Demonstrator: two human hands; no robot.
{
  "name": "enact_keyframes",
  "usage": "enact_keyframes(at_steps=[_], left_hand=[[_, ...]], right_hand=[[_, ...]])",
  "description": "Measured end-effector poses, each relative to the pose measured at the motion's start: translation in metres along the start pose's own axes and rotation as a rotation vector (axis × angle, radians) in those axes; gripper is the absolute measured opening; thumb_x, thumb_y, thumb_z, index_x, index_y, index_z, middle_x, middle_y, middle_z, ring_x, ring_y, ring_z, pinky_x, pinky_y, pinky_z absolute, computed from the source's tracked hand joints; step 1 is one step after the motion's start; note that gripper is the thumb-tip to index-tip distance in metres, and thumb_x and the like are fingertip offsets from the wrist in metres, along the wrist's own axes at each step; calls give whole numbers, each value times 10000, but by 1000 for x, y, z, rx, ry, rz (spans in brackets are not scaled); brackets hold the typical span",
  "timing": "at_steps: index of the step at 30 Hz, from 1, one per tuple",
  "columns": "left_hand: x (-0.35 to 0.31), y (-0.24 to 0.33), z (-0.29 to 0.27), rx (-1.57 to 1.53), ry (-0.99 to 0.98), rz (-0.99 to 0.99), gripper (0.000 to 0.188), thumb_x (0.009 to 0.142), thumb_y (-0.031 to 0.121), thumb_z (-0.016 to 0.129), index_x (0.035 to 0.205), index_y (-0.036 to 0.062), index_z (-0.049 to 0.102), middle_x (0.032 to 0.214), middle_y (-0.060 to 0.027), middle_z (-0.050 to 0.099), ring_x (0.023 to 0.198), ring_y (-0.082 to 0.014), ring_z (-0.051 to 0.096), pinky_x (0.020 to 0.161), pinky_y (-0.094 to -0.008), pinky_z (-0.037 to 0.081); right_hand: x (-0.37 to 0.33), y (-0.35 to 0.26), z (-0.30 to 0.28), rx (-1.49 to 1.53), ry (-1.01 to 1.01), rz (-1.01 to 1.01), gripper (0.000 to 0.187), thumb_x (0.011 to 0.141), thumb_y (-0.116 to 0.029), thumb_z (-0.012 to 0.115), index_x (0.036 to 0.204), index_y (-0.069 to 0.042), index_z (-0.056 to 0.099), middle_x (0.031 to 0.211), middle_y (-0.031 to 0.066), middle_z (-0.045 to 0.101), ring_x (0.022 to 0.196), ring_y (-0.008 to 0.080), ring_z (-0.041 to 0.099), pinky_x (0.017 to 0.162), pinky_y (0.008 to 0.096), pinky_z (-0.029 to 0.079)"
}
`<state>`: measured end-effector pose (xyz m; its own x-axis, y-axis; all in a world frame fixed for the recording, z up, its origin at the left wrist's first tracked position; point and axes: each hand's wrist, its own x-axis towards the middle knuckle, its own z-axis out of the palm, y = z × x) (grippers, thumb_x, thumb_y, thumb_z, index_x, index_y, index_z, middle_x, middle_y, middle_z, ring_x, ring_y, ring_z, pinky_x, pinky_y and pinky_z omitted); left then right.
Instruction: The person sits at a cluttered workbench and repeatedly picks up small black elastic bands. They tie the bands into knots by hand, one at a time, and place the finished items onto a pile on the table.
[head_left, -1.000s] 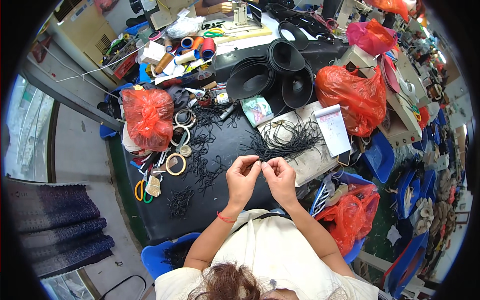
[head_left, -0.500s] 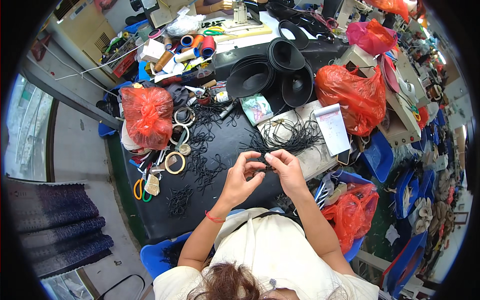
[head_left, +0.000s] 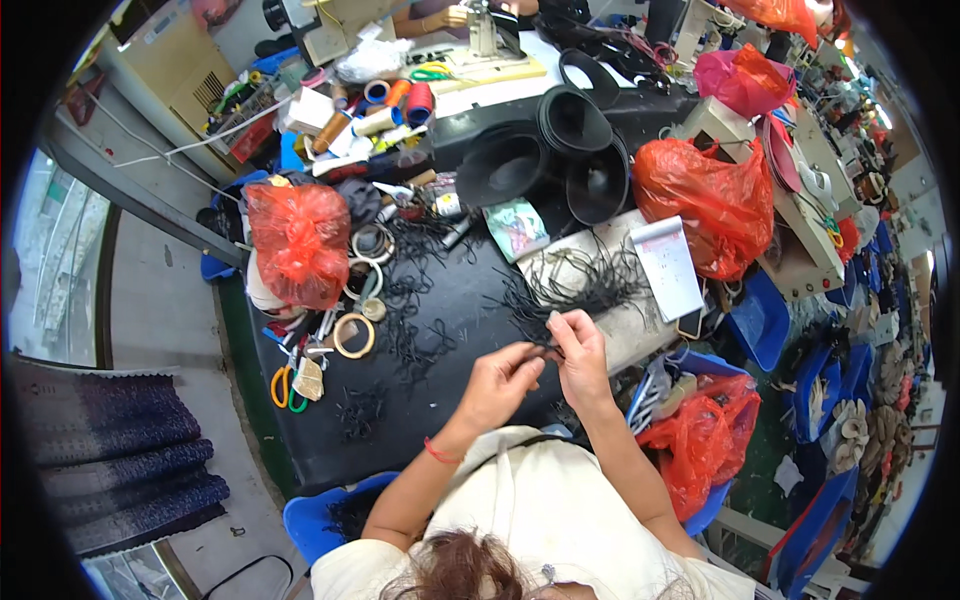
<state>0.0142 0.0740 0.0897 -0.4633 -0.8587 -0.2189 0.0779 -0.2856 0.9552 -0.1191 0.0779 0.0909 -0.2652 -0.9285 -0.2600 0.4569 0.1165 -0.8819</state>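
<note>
- Dark piece [head_left: 546, 351], one: lay between the two hands, in front of the cords; small and blurred, its ends lost behind the fingers.
- Cords [head_left: 592, 278], black, one tangle: spread over the board [head_left: 640, 338] and partly onto the table [head_left: 470, 290]; single strands could not be told apart.
- Loose cords [head_left: 412, 335], black: scattered on the table to the left, smeared by blur.
- Co-worker's hand [head_left: 452, 17]: cut by the upper edge, beside a machine [head_left: 483, 32].
- Notepad [head_left: 667, 272]: to the right of the tangle, overlapping the board.
- Change: half a second earlier the left fingers had stood apart from their thumb; now they had drawn in. Both hands had sunk slightly toward the body. The tangle had stayed on the board.
- Left hand [head_left: 500, 385]: pointed up and to the right, thumb and fingers pinching the dark piece.
- Right hand [head_left: 581, 362]: upright, thumb against forefinger, lower fingers curled at the dark piece, grasping it too.
- Forearms: both bare, angled inward from below.
</note>
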Motion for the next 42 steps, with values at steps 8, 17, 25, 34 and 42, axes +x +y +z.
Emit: enact_keyframes(at_steps=[8,17,25,34,42], left_hand=[[16,-1,-1,-178,-33,27,200,901,156,540,984,-14,603,766,-13,589,680,-64,544,633,-201,461],[15,3,3,-210,24,-14,157,884,153,569,904,2,607,760,-15,592,675,-65,544,627,-211,459],[16,5,-2,-210,67,3,170,875,146,583,954,-3,604,818,-26,611,730,-84,570,671,-224,477],[23,32,-9,-422,-63,-42,177,905,158,529,958,7,603,887,-56,629,768,-104,579,709,-244,483],[11,34,-12,-353,-194,-32,217,914,178,516,917,-23,597,815,-52,608,715,-107,565,675,-238,471]], right_hand=[[4,3,0,-42,38,-7,119,885,-186,572,844,-84,528,677,-51,493,578,24,423,533,177,360],[-4,-14,-24,-101,-232,68,100,847,-102,612,902,-24,583,750,-27,557,618,22,436,544,167,342],[-7,-23,-24,7,-266,173,120,867,-105,582,946,-15,584,762,-39,550,633,18,435,553,160,344],[-15,-32,4,-263,25,-223,199,850,-113,612,1004,-13,535,867,13,562,760,62,539,678,195,450],[-7,-38,14,-379,-188,-122,155,903,-142,529,840,-7,573,713,6,567,603,42,517,498,192,439]])
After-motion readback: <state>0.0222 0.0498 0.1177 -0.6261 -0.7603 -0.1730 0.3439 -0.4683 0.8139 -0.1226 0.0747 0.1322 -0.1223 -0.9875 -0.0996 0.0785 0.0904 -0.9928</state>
